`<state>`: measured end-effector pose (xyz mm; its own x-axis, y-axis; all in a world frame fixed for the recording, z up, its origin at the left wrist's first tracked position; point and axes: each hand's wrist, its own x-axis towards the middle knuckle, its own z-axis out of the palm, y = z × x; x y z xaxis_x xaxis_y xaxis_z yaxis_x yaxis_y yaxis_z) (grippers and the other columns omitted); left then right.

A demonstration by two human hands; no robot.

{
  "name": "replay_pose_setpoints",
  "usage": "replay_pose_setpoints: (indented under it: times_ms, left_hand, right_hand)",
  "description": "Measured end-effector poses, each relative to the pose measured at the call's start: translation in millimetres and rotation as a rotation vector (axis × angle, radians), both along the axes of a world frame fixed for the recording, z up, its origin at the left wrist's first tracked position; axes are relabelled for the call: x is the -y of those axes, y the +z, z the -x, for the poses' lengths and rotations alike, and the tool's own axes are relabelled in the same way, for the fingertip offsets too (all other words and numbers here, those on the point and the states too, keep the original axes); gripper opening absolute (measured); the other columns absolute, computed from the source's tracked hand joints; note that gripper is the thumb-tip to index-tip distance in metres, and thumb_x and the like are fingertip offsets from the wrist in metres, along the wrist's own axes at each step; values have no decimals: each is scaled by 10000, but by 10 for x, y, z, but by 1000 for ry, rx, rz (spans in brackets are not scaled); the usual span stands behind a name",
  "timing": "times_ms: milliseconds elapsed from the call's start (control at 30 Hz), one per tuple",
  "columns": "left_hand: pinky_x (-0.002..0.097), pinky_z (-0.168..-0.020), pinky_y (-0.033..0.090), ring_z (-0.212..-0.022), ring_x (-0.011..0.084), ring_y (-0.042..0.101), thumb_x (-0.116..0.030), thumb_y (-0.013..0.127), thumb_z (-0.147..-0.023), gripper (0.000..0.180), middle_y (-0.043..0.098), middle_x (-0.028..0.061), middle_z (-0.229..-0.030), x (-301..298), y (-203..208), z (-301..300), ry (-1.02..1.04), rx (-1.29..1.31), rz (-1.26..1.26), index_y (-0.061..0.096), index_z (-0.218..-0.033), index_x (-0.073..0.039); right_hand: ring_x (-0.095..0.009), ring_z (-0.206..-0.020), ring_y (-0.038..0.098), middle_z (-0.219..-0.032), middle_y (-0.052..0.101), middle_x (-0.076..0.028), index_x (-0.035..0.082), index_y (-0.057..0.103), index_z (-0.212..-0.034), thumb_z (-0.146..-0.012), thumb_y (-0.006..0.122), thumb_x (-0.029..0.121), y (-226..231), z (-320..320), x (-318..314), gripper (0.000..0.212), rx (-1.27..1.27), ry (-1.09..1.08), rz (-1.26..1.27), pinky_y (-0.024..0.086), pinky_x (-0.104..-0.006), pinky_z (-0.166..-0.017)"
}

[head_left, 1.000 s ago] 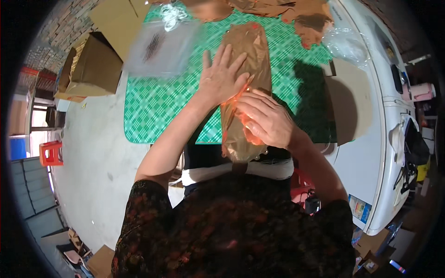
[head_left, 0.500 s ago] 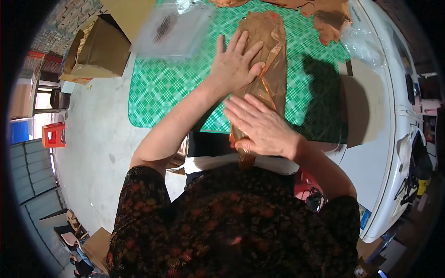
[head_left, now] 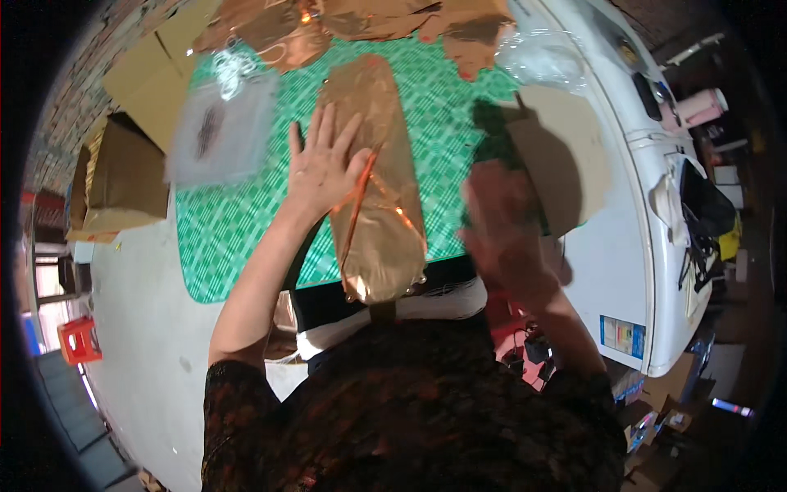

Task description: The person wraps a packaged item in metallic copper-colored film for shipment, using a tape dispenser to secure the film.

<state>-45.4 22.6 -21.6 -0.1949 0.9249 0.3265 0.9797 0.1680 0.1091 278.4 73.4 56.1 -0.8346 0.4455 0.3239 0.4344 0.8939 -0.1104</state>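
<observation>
A long, flat copper-coloured foil balloon (head_left: 385, 238), uninflated, lies lengthwise on a green checked tablecloth (head_left: 221, 238). Its near end reaches past the table's front edge, close to my waist. Shiny creases cross it just right of my left hand (head_left: 326, 172). That hand presses flat on its left side, fingers spread. My right hand (head_left: 504, 225) is off the foil to the right, over the shaded side of the table. Motion and shadow smear its fingers, so I cannot make out their pose or anything in them.
More crumpled copper foil (head_left: 385, 20) lies along the far edge. Clear plastic bags (head_left: 234, 139) and white string (head_left: 234, 70) are at the far left, beside a cardboard box (head_left: 127, 180). On the right are clear plastic wrap (head_left: 541, 57), a cardboard piece (head_left: 557, 156) and a white appliance (head_left: 607, 271).
My right hand has left the foil and moved right. The near end of the balloon, formerly under it, now shows spread out. My left hand stays on the foil while the whole view has shifted.
</observation>
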Motion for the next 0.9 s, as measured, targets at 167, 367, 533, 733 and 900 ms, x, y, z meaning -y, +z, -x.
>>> replay_pose_setpoints:
  times_ms: [167,367,533,733,900]
  left_hand:
    - [672,-1243,149,-1592,371,245,-533,475,-1058,636,349,227,-1674,-64,-37,-15,-31,-40,-40,486,-1581,-172]
    - [669,-1245,154,-1592,365,245,-530,474,-1063,633,340,221,-1682,-38,-5,-20,-19,-38,-28,476,-1592,-182]
    - [668,-1249,140,-1597,362,232,-536,467,-1062,638,330,222,-1686,-52,-20,-24,-21,-58,-25,474,-1592,-181]
    - [676,-1249,128,-1604,365,207,-532,468,-1062,639,311,220,-1693,-25,-42,8,-7,-57,-4,465,-1597,-183]
    - [666,-1254,127,-1596,370,231,-536,477,-1053,652,323,221,-1687,-27,34,-32,-13,-10,-17,464,-1597,-176]
  right_hand:
    - [-392,-1415,475,-1518,505,-201,-2,501,-1506,-868,783,171,15,-595,-311,719,36,-462,-213,378,-510,-1185]
    - [-322,-1071,698,-1132,718,-128,14,690,-1186,-887,694,31,-21,-664,-405,299,-11,-406,-410,566,-414,-921]
    - [-273,-926,698,-1002,696,-103,53,698,-1043,-882,695,4,249,-619,-481,168,58,-473,-577,578,-395,-790]
    - [-301,-892,703,-974,712,-116,38,702,-1056,-873,713,-55,853,-256,-692,206,-342,-311,-577,579,-387,-765]
    - [-321,-845,697,-987,729,-122,31,692,-1054,-895,750,-40,1210,328,-563,183,-437,-206,-607,573,-387,-758]
